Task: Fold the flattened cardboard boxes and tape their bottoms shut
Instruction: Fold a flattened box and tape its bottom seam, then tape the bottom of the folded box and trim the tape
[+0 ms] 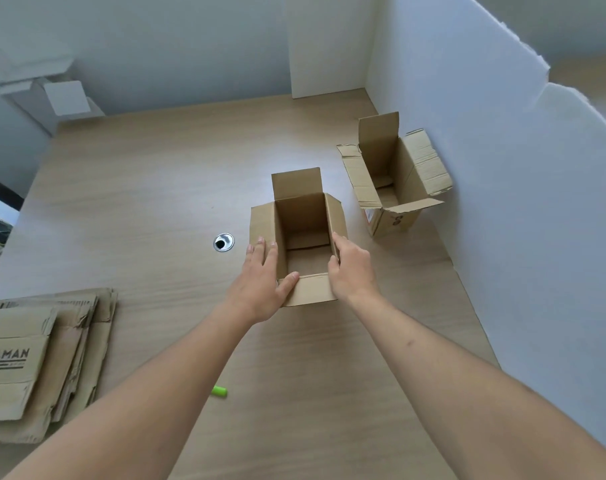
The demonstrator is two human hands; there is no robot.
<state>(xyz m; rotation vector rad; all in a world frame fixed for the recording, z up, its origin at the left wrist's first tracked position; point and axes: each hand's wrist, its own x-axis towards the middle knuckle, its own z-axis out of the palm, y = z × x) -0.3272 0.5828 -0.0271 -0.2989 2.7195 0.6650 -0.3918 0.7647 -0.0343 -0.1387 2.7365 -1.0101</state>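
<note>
1. I see both bare hands on an upright open brown cardboard box (299, 233) standing mid-tabletop on the pale wooden table (149, 188)
2. My left hand (260, 282) lies flat on its left flap, fingers straight, thumb at the near flap
3. My right hand (351, 268) curls over the right wall, gripping it
4. A second open cardboard box (395, 178) stands toward the right edge
5. A stack of flattened cardboard boxes (41, 362) lies at the near left edge
</note>
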